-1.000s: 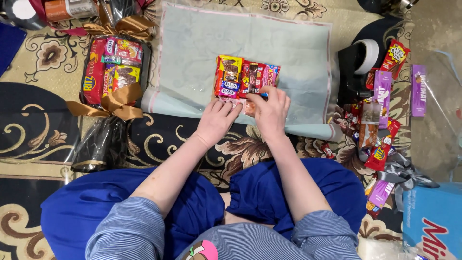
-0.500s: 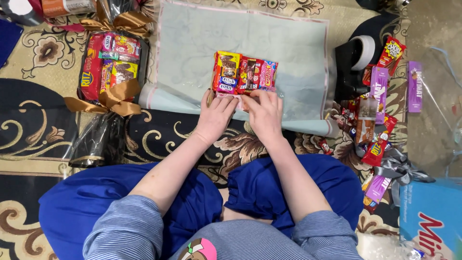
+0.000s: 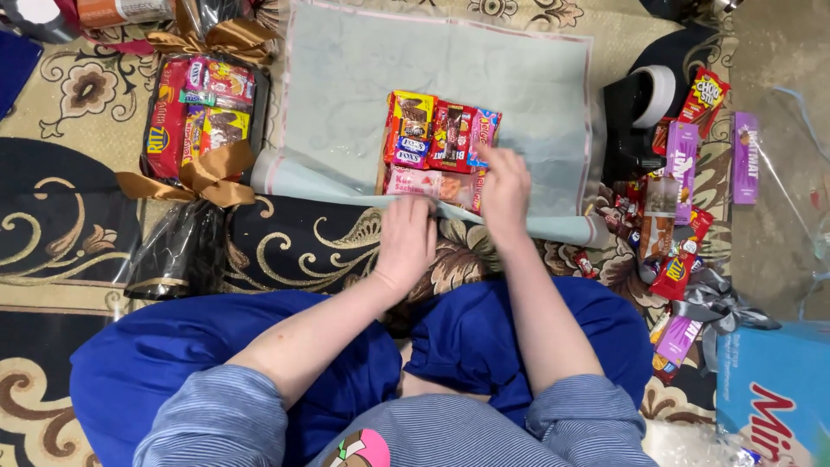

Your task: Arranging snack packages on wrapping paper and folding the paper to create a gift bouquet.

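The snack packs (image 3: 439,138) lie on the pale sheet (image 3: 346,95) just beyond my fingers. My left hand (image 3: 405,238) rests loosely open below the pink pack (image 3: 424,183); my right hand (image 3: 506,192) is blurred, its grip unclear.

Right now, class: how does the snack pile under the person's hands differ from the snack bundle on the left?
The snack pile lies unwrapped on the pale blue sheet; the snack bundle is wrapped in clear film. The bundle carries a gold ribbon bow; the pile has none. Both hands touch only the pile: left hand, right hand. Both hold colourful snack packets.
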